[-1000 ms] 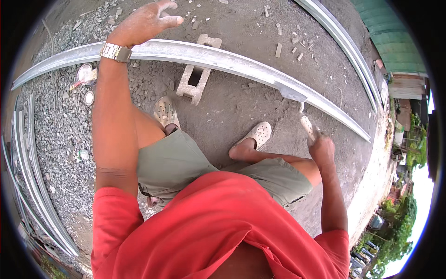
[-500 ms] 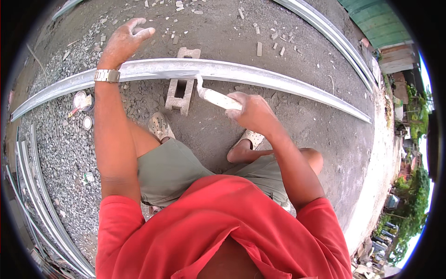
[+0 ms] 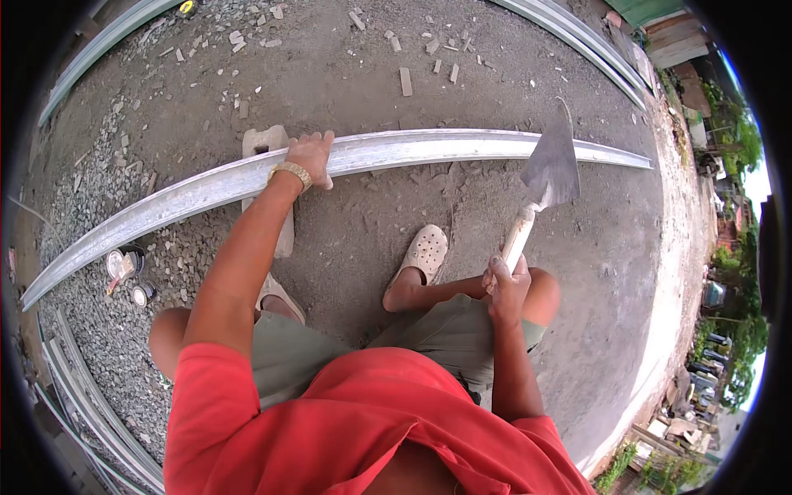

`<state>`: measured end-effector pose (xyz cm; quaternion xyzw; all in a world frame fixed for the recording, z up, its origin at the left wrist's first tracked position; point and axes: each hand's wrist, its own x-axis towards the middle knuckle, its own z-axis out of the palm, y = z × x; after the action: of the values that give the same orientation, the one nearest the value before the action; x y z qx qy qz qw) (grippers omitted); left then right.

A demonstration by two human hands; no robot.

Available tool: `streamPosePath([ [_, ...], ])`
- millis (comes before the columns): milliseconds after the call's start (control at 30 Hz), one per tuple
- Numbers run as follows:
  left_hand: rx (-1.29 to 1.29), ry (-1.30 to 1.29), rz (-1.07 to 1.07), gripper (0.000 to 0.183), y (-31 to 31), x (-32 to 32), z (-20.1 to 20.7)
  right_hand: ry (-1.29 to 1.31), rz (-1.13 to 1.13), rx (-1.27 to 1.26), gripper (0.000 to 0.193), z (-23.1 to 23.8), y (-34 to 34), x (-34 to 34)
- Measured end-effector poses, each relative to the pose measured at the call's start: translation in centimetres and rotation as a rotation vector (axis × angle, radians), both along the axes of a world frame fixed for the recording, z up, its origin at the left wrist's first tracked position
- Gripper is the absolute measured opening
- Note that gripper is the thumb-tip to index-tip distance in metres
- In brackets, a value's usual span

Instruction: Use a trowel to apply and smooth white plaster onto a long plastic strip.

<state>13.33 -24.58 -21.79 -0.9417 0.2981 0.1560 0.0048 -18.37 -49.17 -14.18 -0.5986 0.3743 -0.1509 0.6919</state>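
Metal beam: likely stiff, slippery; hold edges. Left hand on beam, fingers' grip unclear; right hand grips trowel.

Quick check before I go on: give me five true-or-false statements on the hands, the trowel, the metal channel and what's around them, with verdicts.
1. The right hand holds the trowel by its handle. True.
2. The left hand hangs clear of the metal channel. False: the left hand is on the metal channel.
3. The metal channel passes over the concrete block. True.
4. The round container with the brush is on the person's right. False: the round container is on the person's left.
5. The blade of the trowel points toward the person's body. False: it points away.
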Motion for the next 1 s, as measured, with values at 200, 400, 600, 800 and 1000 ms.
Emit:
streamPosePath([
  [200,-0.033,-0.068,0.020,0.061,-1.0,-0.2,-2.1,-0.106,0.046,0.090,0.019,-2.1,-1.4,5.2],
  [400,-0.237,-0.519,0.004,0.054,-0.4,-4.7,-3.6,0.194,0.156,-0.200,0.019,-3.0,-0.5,7.0],
  [600,-0.251,-0.597,0.054,0.068,-0.2,-6.3,-5.2,0.222,0.281,-0.353,0.024,-1.2,-0.8,6.2],
  [800,-0.258,-0.655,0.159,0.054,-0.3,-9.4,-5.7,0.283,0.192,-0.140,0.028,-2.0,0.9,4.8],
  [1000,-0.168,-0.565,0.169,0.060,0.6,-12.9,-5.3,0.283,0.198,-0.108,0.030,-4.7,1.1,2.6],
])
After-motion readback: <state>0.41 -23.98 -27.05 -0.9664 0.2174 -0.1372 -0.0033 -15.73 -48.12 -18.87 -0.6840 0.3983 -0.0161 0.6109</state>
